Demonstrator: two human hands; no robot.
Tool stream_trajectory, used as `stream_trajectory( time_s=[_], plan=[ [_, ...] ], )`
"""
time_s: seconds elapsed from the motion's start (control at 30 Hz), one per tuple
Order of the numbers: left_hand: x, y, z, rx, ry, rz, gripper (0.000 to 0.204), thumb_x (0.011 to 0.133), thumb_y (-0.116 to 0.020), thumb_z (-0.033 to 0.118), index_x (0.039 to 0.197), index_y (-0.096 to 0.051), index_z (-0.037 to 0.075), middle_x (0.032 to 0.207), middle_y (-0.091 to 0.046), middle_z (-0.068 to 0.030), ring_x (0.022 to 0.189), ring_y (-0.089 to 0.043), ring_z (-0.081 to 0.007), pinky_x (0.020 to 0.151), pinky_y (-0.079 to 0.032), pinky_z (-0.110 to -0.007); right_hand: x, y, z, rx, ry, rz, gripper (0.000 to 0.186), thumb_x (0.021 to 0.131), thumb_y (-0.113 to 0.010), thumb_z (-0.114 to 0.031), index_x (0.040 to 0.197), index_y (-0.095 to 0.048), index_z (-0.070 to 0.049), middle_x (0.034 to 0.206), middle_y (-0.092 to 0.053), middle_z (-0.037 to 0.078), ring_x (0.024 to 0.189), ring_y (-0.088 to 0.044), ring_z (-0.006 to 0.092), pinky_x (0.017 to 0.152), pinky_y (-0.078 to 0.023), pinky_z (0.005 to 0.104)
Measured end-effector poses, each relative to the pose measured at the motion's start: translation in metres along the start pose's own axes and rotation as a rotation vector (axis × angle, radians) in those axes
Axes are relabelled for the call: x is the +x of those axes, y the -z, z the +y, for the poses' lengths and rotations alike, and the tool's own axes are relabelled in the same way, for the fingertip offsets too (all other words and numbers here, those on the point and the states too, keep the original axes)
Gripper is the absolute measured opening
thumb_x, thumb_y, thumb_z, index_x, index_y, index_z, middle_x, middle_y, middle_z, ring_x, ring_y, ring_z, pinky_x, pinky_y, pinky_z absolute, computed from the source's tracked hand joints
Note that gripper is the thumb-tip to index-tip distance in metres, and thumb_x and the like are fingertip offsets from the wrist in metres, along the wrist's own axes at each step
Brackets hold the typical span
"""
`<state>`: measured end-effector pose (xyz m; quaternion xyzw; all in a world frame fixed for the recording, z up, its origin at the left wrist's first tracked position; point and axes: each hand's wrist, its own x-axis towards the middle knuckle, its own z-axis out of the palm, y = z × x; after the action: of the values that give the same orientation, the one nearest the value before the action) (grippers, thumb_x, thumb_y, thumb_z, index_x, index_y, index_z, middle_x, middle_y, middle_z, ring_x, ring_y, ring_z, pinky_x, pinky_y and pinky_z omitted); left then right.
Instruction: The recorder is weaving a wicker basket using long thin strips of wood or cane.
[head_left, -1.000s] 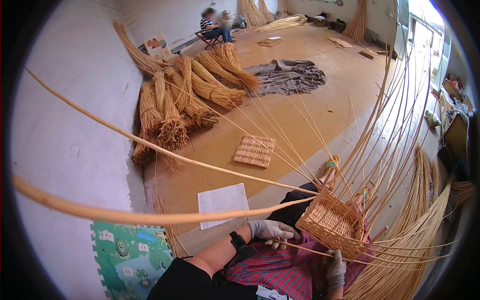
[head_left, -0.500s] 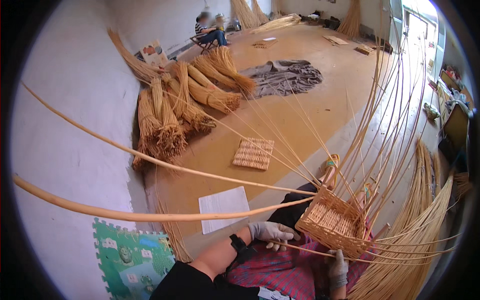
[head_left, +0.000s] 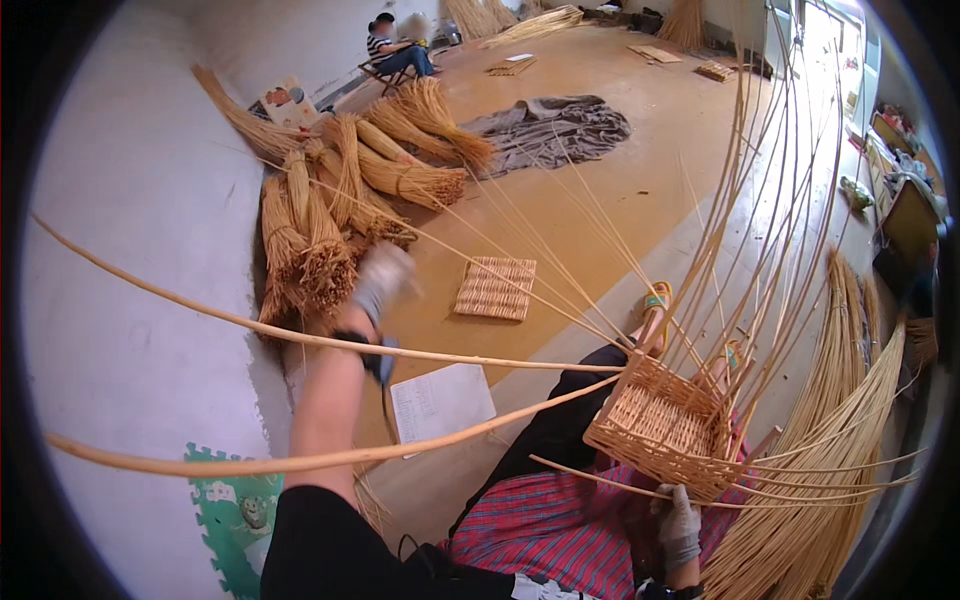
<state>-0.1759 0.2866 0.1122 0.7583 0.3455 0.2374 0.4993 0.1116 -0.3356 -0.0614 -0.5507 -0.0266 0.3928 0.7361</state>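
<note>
A small rectangular wicker basket (head_left: 655, 445) rests tilted on my lap, over a red and blue plaid cloth (head_left: 560, 525). Long rods fan out from its sides, two thick ones reaching far left. My gloved right hand (head_left: 680, 525) is closed at its near edge, pinching a thin wicker rod (head_left: 590, 478) whose free end points left. My gloved left hand (head_left: 385, 280) is raised well away from the basket, in front of the bundled rods; motion smears its fingers, and I cannot make out anything in it.
Bundles of rods (head_left: 320, 240) lie by the left wall. A woven square panel (head_left: 497, 288) and a paper sheet (head_left: 440, 400) are on the floor, with a grey cloth (head_left: 560, 130) beyond. Loose rods (head_left: 800, 500) spread at right. A person (head_left: 395, 50) sits far back.
My left hand has left the rod beside the basket and swung up and to the left. My right hand keeps its grip. The view has shifted slightly.
</note>
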Motion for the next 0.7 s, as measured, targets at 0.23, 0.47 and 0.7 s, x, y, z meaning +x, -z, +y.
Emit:
stream_trajectory(
  time_s=[0.23,0.47,0.7],
  plan=[
    [-0.038,-0.047,0.044,0.319,-0.403,0.543,0.024,0.102,-0.049,0.018,0.095,-0.066,0.004,0.087,-0.068,-0.0115,0.074,-0.065,-0.0218,0.067,-0.054,-0.033,0.006,-0.007,0.006,-0.010,-0.011,0.084,0.037,0.096,-0.066,-0.037,0.090,-0.066,0.000,0.077,-0.065,0.010,0.064,-0.060,0.0223,0.059,-0.051,0.0351],
    [-0.220,-0.322,0.045,-0.400,0.259,-0.673,0.033,0.104,-0.055,0.028,0.127,-0.061,0.004,0.116,-0.065,-0.0070,0.113,-0.061,-0.0169,0.097,-0.050,-0.034,0.004,-0.004,0.001,-0.047,-0.017,0.036,0.037,0.096,-0.065,-0.037,0.090,-0.067,0.000,0.076,-0.065,0.011,0.066,-0.061,0.0226,0.060,-0.051,0.0354],
    [-0.213,-0.336,0.028,-0.050,-0.130,-0.624,0.036,0.101,-0.058,0.013,0.136,-0.054,0.005,0.121,-0.064,-0.0111,0.113,-0.062,-0.0211,0.102,-0.047,-0.035,0.000,-0.007,-0.003,0.026,-0.050,-0.005,0.040,0.096,-0.066,-0.039,0.094,-0.068,0.001,0.081,-0.067,0.011,0.067,-0.062,0.0231,0.060,-0.051,0.0351]
  ],
)
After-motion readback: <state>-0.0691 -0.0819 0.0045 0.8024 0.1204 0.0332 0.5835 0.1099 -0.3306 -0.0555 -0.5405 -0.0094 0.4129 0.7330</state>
